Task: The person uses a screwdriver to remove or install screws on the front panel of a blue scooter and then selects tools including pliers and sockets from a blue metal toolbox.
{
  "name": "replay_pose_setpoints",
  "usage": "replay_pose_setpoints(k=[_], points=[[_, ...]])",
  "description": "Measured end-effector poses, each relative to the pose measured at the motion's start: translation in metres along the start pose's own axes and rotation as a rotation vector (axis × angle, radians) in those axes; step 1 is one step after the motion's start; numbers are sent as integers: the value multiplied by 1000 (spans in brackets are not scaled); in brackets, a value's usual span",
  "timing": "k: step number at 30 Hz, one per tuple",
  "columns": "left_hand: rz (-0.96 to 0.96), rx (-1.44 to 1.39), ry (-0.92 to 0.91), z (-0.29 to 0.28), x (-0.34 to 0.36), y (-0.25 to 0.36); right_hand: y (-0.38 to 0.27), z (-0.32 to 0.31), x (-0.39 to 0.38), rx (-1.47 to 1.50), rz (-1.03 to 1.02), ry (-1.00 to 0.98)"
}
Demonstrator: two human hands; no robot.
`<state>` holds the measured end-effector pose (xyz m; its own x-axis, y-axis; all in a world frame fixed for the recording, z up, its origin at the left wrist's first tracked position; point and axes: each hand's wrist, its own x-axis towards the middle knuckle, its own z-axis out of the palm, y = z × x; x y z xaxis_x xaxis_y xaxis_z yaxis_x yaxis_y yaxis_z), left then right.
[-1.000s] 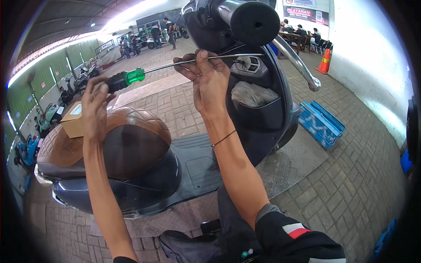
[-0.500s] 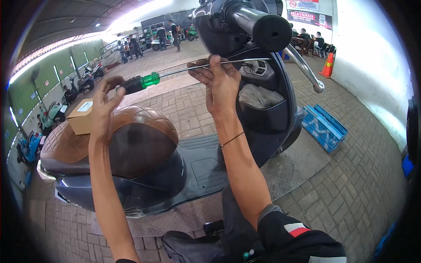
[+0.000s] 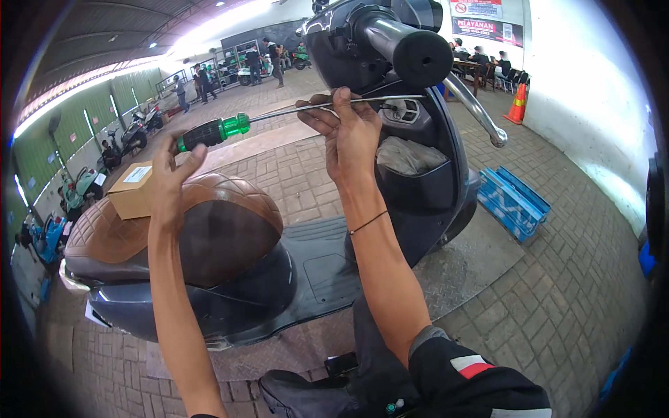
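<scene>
A long screwdriver (image 3: 209, 132) with a black and green handle and a thin metal shaft lies nearly level in front of me. My left hand (image 3: 171, 167) is closed at the butt end of its handle, thumb below and fingers partly hidden behind. Farther along, my right hand (image 3: 345, 125) pinches the shaft between thumb and fingers. Its tip points right, in front of the dark scooter's front panel (image 3: 425, 202), below the handlebar grip (image 3: 421, 57). Whether the tip touches the scooter I cannot tell.
The scooter's brown quilted seat (image 3: 230, 237) is below my left forearm, with a cardboard box (image 3: 131, 195) on it. A silver brake lever (image 3: 477, 111) juts out at right. On the paving stand a blue toolbox (image 3: 512, 202) and an orange cone (image 3: 516, 104). Several people are far back.
My left hand's fingers have shifted on the handle's end, baring more of its green butt. The right hand keeps its pinch on the shaft.
</scene>
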<state>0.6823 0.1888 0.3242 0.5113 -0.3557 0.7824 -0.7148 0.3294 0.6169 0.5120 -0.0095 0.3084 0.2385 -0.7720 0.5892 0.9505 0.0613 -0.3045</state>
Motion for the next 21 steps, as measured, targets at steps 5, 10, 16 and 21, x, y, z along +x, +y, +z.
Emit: replay_pose_setpoints(k=[5, 10, 16, 21], points=[[-68, -131, -86, -9, 6, -3, -9, 8, 3, 25, 28, 27], [-24, 60, -58, -9, 7, 21, -5, 4, 1, -45, 12, 8], [14, 30, -133, -10, 4, 5, -4, 0, -3, -31, 33, 21], [-315, 32, -76, -3, 9, 17, -8, -1, -4, -48, 16, 16]])
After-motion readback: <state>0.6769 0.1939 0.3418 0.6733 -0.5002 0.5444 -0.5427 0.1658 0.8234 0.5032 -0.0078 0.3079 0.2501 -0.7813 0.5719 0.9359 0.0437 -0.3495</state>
